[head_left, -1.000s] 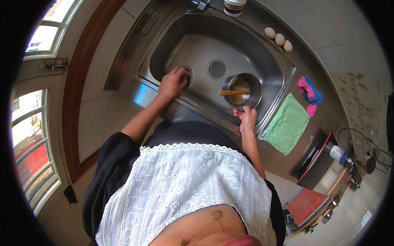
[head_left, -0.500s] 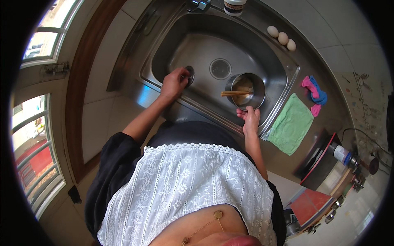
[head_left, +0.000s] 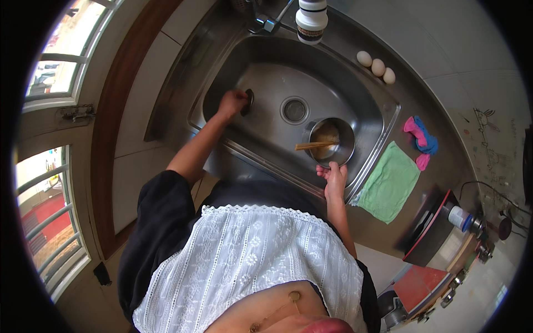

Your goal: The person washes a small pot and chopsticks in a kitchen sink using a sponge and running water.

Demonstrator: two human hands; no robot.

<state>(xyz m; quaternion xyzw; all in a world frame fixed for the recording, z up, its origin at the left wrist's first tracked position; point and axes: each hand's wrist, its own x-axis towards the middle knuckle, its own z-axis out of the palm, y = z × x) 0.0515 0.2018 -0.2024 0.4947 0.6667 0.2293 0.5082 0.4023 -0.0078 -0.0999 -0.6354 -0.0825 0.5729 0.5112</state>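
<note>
In the left part of the steel sink (head_left: 277, 75), my left hand (head_left: 233, 104) is closed on a small round dark metal disc (head_left: 249, 102), seen nearly edge-on; its exact kind I cannot make out. My right hand (head_left: 335, 182) grips a steel pot (head_left: 351, 140) at its near side, low over the sink's right part, with fingers partly behind the rim. Cloudy brownish matter (head_left: 324, 133) lies inside the pot. A pair of wooden chopsticks (head_left: 311, 146) rests in it, ends jutting left over the rim.
Behind the sink stand a faucet (head_left: 266, 25) and a white cylinder (head_left: 311, 21). Three eggs (head_left: 378, 67) lie on the back right ledge. To the right are a green cloth (head_left: 390, 183), a pink and blue cloth (head_left: 425, 139) and a stove with a dark red-edged panel (head_left: 430, 227).
The whole view has shifted, so the sink and pot sit lower in the picture and more of the white cylinder shows. Both hands keep their holds; my left hand and the disc are slightly farther left.
</note>
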